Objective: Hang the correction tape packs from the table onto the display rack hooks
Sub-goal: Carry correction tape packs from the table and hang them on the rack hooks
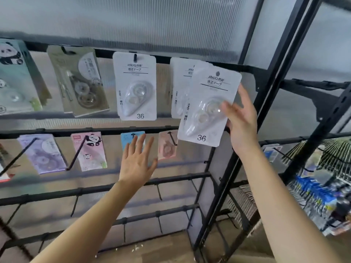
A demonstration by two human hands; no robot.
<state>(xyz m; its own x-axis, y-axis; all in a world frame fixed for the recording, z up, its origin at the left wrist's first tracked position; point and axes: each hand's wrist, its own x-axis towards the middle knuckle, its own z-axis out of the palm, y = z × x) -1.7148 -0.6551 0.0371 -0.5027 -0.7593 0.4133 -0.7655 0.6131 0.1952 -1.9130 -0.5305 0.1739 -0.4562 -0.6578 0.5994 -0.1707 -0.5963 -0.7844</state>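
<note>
We face the display rack [209, 175], its black rails running in rows with hooks jutting toward us. On the top rail [163, 59] one white pack [135, 86] hangs alone. To its right hangs a stack [177, 92] of the same white packs, and its hook is hidden from us behind the cards.

The correction tape pack [207, 111] we hold sits in front of that stack and overlaps its right side. Our right hand [241, 118] has its grip clamped on the pack's right edge, with the thumb on the front over the clear blister and the fingers along the edge. From the grip, the pack lies up and to the left. Its long axis is nearly upright, with the top leaning right.

Our left hand [136, 162] is nowhere near the pack. It hovers low with its fingers spread and holds nothing, in front of the blue pack [133, 137] on the second row.

The hang hole [217, 73] is at the end of the card farthest from the grip, above it. We judge that the hole lies to the right of the hidden hook and a little below it. The coming move therefore means carrying the top of the card up and left, then pushing it back onto the hook.
</note>
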